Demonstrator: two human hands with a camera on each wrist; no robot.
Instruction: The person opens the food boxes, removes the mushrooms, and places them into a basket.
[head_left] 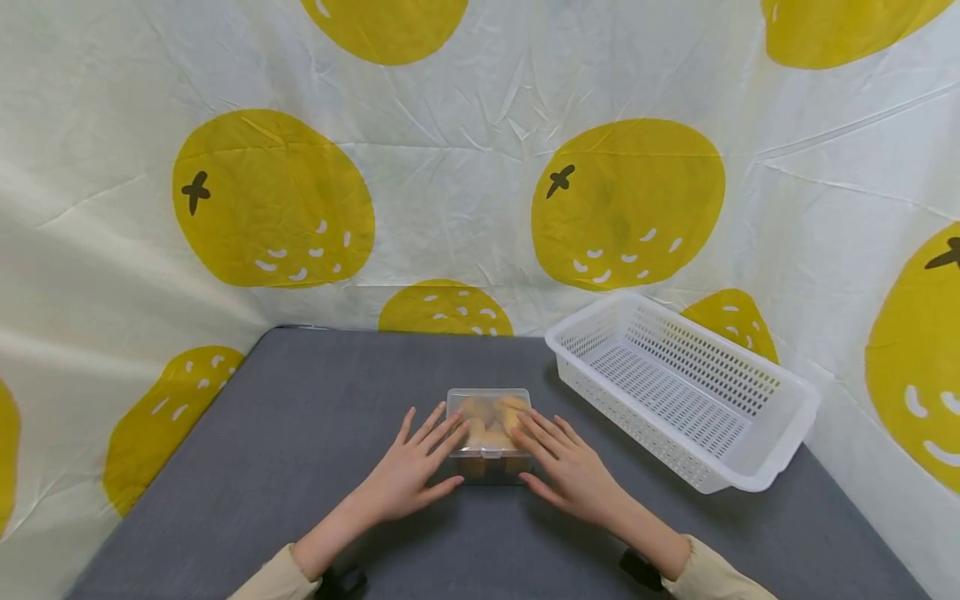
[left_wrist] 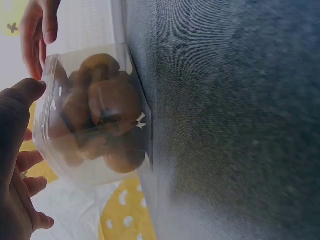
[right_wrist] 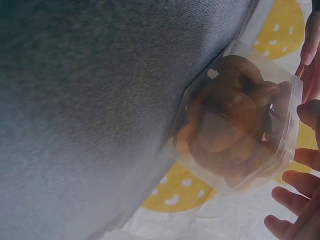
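A clear plastic box point(head_left: 489, 464) with its lid down stands on the grey table in the middle of the head view. Through its walls show several rounded golden-brown pieces point(left_wrist: 115, 106), which look like small baked goods. My left hand point(head_left: 408, 471) lies at the box's left side, fingers spread and fairly straight, fingertips over the lid's edge. On the opposite side my right hand point(head_left: 573, 475) mirrors it, its fingertips at the lid point(right_wrist: 290, 135) and its thumb near the front corner. Whether each fingertip touches the plastic is hard to tell.
To the right, a white perforated plastic basket point(head_left: 678, 392) sits at an angle near the table's back right edge, with nothing inside it. Grey cloth covers the table point(head_left: 360, 392). Behind hangs a pale curtain point(head_left: 450, 208) printed with yellow fruit.
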